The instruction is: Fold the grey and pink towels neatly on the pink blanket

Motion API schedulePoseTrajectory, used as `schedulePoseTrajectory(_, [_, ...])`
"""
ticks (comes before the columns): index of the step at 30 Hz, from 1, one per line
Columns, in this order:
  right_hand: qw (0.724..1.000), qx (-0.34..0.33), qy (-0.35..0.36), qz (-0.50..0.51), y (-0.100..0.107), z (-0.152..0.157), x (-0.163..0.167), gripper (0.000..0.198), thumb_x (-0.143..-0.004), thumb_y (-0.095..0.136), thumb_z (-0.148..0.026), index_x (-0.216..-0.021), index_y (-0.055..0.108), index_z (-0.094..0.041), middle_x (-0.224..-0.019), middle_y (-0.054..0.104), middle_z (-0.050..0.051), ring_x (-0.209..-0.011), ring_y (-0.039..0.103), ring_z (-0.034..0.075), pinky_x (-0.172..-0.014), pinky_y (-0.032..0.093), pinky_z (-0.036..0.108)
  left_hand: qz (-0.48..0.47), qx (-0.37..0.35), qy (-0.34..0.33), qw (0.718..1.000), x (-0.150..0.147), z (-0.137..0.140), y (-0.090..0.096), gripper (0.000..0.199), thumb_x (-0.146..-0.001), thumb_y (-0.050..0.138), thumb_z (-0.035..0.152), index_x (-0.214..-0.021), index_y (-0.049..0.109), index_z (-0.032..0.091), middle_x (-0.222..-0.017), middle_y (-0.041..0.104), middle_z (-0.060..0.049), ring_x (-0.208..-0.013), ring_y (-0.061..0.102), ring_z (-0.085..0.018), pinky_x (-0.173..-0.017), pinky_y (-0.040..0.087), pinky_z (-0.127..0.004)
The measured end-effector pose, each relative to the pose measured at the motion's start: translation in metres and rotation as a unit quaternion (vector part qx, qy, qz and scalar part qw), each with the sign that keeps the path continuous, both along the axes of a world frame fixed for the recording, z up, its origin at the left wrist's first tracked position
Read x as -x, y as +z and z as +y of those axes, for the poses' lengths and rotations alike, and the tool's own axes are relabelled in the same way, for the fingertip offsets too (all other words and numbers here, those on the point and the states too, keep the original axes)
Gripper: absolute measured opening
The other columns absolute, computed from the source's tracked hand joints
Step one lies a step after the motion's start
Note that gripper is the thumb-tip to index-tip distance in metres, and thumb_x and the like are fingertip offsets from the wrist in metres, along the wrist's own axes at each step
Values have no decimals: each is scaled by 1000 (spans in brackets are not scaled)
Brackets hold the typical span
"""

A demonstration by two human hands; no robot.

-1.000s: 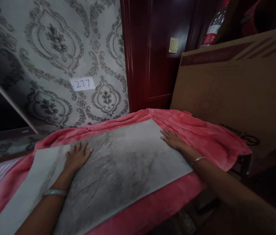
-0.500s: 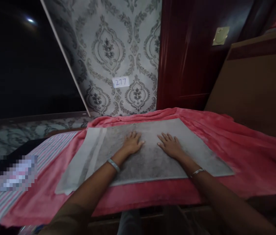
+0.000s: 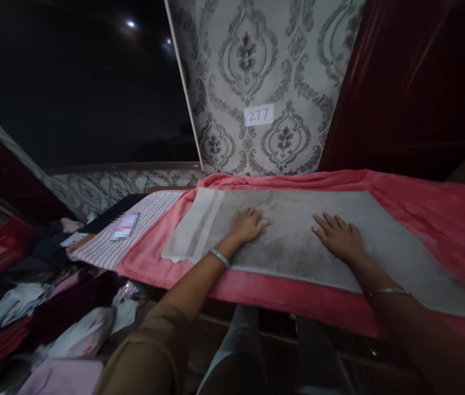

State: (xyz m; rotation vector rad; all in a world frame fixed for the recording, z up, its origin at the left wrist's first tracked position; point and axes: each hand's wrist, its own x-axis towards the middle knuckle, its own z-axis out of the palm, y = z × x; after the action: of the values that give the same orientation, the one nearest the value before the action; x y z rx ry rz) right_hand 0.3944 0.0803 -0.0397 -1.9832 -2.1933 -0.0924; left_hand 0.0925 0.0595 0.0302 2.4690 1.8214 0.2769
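A large grey sheet (image 3: 285, 247), folded flat with a paler banded strip at its left end, lies on a pink plush blanket (image 3: 248, 285). I cannot tell whether it is cloth or paper. My left hand (image 3: 247, 225) rests palm down on its left-middle part, fingers spread. Further right, my right hand (image 3: 339, 236) lies flat on the same sheet with its fingers apart. Neither hand grips anything. Under the blanket's left side shows a striped cloth (image 3: 145, 219).
A pixelated object (image 3: 125, 226) sits on the striped cloth. Behind stand a dark screen (image 3: 92, 82) and a patterned wall with a card reading 277 (image 3: 259, 114). Clothes and bags, including a white plastic bag (image 3: 84, 334), are piled low at the left.
The view has swung left, so the scene sits further right and the pile at the left shows. Both hands stay flat on the grey sheet, with little visible movement across it.
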Motion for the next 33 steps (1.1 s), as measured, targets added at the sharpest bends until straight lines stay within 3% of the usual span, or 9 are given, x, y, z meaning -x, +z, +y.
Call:
schedulePoseTrajectory(5, [1000,5,5,11,-3,1,-2,68,-98,17,-61,-156,36,-29,-164,29,6,-148,25,37,-114,27,64,55,18,155,986,85,-22,1,65,-100,29,55,-154,37,20,-164,27,-16,-153,20,-33,-121,11,-61])
schedulePoseTrajectory(8, [1000,15,-1,9,-2,1,-4,69,-98,17,-61,-157,35,-28,-165,27,7,-148,24,37,-114,26,63,65,20,191,979,113,-30,-12,67,-100,24,57,-156,33,22,-167,21,-12,-153,17,-34,-120,15,-62])
schedulePoseTrajectory(12, [999,33,-14,11,10,-4,4,67,-99,19,-58,-156,36,-27,-164,29,9,-148,26,37,-114,26,64,63,-18,191,979,117,-32,-25,66,-100,24,57,-156,35,24,-166,24,-11,-152,21,-36,-119,19,-62])
schedulePoseTrajectory(16, [998,52,-40,20,32,-18,48,65,-100,20,-54,-156,36,-24,-163,29,14,-148,26,39,-111,28,67,70,-38,191,978,115,-29,-27,64,-100,26,56,-155,37,24,-165,28,-12,-150,24,-37,-117,22,-64])
schedulePoseTrajectory(21, [993,14,115,18,44,-38,129,61,-101,28,-52,-157,34,-28,-165,24,9,-151,18,36,-114,21,67,86,-57,185,977,118,-29,-26,61,-101,27,54,-153,40,26,-163,31,-12,-149,27,-37,-116,25,-63])
schedulePoseTrajectory(24, [988,31,152,24,40,-46,152,62,-101,31,-54,-157,34,-27,-165,24,8,-151,20,35,-117,19,64,94,-59,178,978,120,-29,-25,60,-100,29,54,-153,41,28,-163,32,-12,-149,29,-37,-115,28,-62])
schedulePoseTrajectory(28, [989,36,141,23,33,-48,129,64,-101,30,-57,-158,32,-28,-166,23,6,-152,19,33,-119,20,59,100,-56,185,976,120,-26,-22,61,-100,30,54,-154,40,27,-163,31,-12,-149,29,-38,-115,27,-63])
schedulePoseTrajectory(33, [999,49,4,-13,28,-55,29,65,-100,29,-57,-158,31,-27,-166,22,6,-152,19,32,-119,21,59,93,-50,188,976,119,-21,-21,61,-100,31,54,-154,40,27,-163,32,-12,-148,29,-37,-114,29,-62])
